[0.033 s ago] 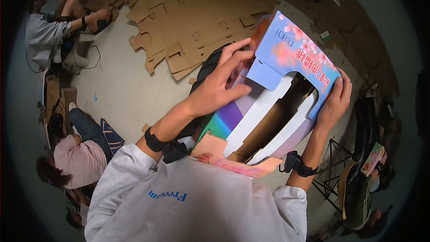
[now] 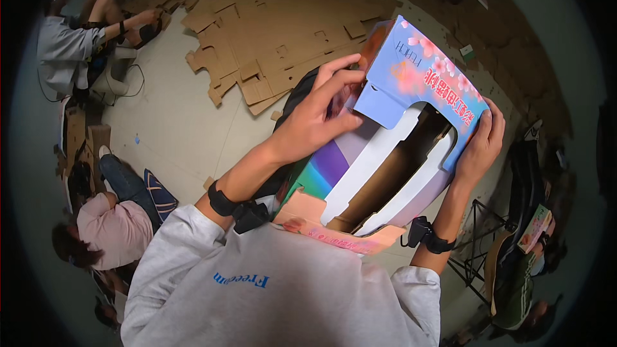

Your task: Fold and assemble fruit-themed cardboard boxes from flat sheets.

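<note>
Folding seems underway: the left hand (image 2: 315, 112) and right hand (image 2: 481, 144) hold opposite sides of the box (image 2: 367, 166) before the chest; tucking the blue flap (image 2: 385, 108) likely needs steady bracing.

"What's that box (image 2: 427, 67) made of?"

"Card. The outside is smooth and looks a bit shiny, with a picture printed on it. The inside (image 2: 384, 183) is plain and dull, like brown paper."

"And the flat sheets (image 2: 283, 19)?"

"Brown card too, all dull, with bumpy edges. The floor (image 2: 183, 109) under them looks hard and smooth."

"Is the shirt (image 2: 308, 295) shiny?"

"No, it's soft-looking cloth, with wrinkles."

"And the wrist bands (image 2: 249, 217)?"

"Dull black. The lumps on them look like plastic."
</note>
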The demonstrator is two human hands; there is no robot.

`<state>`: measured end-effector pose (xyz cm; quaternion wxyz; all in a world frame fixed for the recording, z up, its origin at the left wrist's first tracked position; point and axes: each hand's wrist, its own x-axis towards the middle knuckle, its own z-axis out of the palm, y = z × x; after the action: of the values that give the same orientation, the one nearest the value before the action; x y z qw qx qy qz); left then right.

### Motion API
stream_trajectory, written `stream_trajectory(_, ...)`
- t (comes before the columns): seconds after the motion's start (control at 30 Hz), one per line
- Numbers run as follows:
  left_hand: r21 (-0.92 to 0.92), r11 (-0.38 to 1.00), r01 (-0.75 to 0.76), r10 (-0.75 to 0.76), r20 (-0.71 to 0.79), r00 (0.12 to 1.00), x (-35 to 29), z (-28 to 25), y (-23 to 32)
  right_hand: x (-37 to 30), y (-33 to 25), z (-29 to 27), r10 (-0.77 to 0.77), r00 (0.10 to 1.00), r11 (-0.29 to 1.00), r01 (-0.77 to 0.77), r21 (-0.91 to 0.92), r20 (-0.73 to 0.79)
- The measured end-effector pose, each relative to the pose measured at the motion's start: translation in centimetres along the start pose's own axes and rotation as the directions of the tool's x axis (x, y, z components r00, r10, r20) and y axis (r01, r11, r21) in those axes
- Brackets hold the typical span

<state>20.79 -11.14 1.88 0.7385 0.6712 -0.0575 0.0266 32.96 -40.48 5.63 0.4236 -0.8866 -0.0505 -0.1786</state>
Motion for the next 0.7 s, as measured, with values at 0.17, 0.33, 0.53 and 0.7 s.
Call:
stream_trajectory(0.17,-0.044,0.998,0.047,-0.048,-0.017,0.999,0.1,0.6,0.3,0.0,0.0,0.0,0.009,1.000,0.999,-0.009,0.046,0.006)
stream_trajectory(0.33,-0.242,0.970,0.024,-0.049,-0.097,0.994,0.1,1.5,0.0,-0.1,0.2,0.0,-0.006,1.000,1.000,0.007,0.016,-0.007)
stream_trajectory(0.53,-0.211,0.977,0.029,-0.042,-0.056,0.998,0.7,1.2,0.4,0.0,0.0,-0.2,-0.029,0.999,1.000,0.029,0.002,-0.014)
stream_trajectory(0.7,-0.162,0.972,0.172,-0.200,-0.170,0.965,1.9,2.2,1.4,-0.2,-0.4,-0.2,-0.017,1.000,1.000,0.017,0.002,-0.004)
